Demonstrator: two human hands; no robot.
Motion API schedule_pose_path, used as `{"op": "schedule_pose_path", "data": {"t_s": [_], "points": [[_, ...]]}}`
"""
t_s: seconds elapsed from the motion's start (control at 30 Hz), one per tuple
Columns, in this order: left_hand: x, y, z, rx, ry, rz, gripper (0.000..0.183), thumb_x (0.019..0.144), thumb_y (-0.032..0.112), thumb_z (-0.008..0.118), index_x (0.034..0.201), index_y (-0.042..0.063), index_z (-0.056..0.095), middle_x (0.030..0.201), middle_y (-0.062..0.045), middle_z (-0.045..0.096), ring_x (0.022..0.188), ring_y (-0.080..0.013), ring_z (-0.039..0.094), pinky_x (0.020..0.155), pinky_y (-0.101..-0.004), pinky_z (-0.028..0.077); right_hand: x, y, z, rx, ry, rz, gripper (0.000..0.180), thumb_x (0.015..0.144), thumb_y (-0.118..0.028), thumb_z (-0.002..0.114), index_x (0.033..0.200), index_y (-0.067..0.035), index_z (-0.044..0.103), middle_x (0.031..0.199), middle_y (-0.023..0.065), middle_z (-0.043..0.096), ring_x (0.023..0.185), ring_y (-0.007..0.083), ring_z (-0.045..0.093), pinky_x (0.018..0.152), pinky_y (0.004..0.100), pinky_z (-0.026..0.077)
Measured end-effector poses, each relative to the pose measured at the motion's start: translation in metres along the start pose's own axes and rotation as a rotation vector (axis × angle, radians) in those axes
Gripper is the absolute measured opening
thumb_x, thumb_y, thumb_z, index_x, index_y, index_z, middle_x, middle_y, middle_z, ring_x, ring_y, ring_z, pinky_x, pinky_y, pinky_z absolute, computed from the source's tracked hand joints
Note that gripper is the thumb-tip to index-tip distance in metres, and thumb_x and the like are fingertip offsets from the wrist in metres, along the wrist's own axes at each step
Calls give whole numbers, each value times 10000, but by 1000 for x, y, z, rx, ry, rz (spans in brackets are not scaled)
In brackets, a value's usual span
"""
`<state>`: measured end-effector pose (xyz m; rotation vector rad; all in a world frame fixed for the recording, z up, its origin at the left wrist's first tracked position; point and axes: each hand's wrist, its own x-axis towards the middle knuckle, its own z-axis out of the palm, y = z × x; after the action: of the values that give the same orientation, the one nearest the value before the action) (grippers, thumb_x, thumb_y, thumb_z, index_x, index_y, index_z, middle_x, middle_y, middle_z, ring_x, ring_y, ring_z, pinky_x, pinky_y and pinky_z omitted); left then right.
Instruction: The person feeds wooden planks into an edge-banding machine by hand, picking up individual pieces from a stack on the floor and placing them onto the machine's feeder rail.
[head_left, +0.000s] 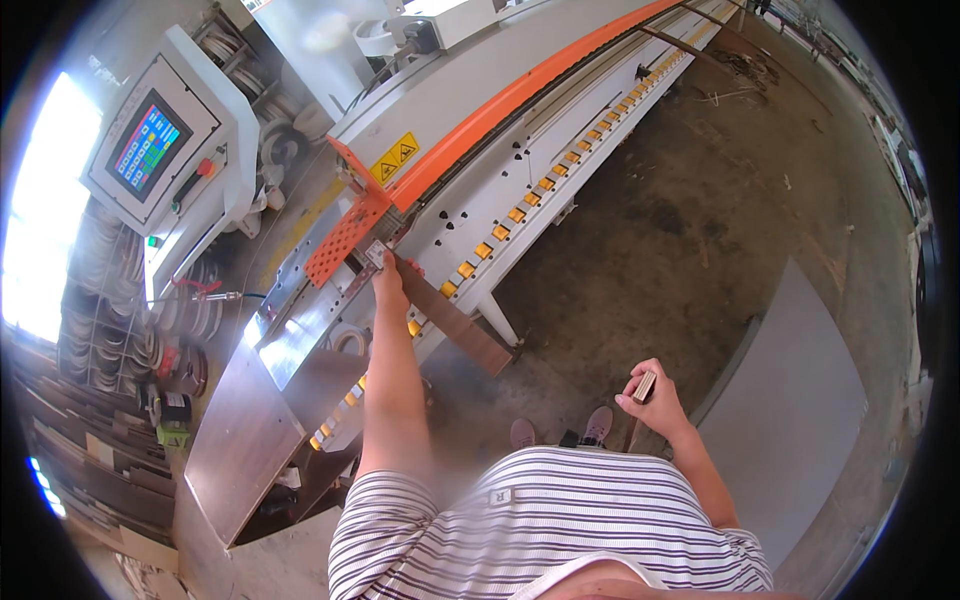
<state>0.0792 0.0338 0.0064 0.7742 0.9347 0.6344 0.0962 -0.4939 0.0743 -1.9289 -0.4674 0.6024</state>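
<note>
My left hand (391, 283) reaches out to the infeed end of an edge banding machine (480, 142). It grips a narrow brown wood-grain board (454, 322), whose far end lies by the orange perforated guard (349, 236). A small printed label (376, 253) sits at that end, beside my thumb. The board's near end juts out past the roller rail (516, 215) over the floor. Close to my body on the right, my right hand (660, 401) holds a second strip, a plywood piece (643, 387), with its layered end facing up. Most of that strip is hidden behind my hand.
A control panel with a lit touchscreen (148, 146) stands at the left. Below it are racks of edge banding coils (112, 322) and stacked brown boards (90, 442). A brown side table (244, 442) adjoins the machine. At right lies a large grey panel (787, 420).
</note>
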Motion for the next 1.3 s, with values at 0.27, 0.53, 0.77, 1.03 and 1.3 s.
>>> {"op": "schedule_pose_path", "data": {"t_s": [0.27, 0.53, 0.77, 1.03, 1.3], "points": [[-1, 1, 30, 52, 61, -33, 381, 1000, 375, 511, 1129, 18, 477, 814, -146, 591, 620, -257, 601, 581, -439, 576, 23, 1, -9, -96, -50, -3, 447, 712, -142, 833, 969, -73, 474, 762, 45, 628, 685, 125, 610, 654, 295, 506], [21, -10, 68, -2, 19, -36, 401, 992, 390, 519, 1091, 12, 430, 790, -151, 579, 607, -278, 599, 563, -466, 576, 27, -5, -22, -142, 43, -14, 425, 704, -131, 829, 926, -84, 470, 705, 23, 571, 638, 111, 567, 606, 289, 481], [151, -68, 102, 128, -226, 36, 340, 1009, 403, 471, 1087, 75, 521, 936, -147, 632, 844, -310, 634, 684, -475, 537, -1, -8, -69, -61, 236, -208, 225, 741, -45, 679, 842, -87, 481, 785, 20, 507, 718, 100, 507, 660, 261, 439], [21, -138, 147, 307, -456, 414, 376, 935, 304, 561, 1182, 21, 546, 1075, -73, 624, 1008, -198, 593, 833, -370, 493, -46, -16, -139, 686, 118, -361, 402, 557, -13, 561, 935, -96, 451, 843, 54, 575, 827, 162, 529, 766, 305, 403], [-335, -172, 138, 654, -1274, 552, 600, 919, 121, 664, 1346, -18, 266, 1247, -171, 455, 1141, -281, 533, 969, -368, 445, 17, -119, -66, 408, 182, -334, 433, 804, -100, 718, 1143, -69, 449, 1011, 41, 516, 964, 145, 507, 950, 347, 405]]}}
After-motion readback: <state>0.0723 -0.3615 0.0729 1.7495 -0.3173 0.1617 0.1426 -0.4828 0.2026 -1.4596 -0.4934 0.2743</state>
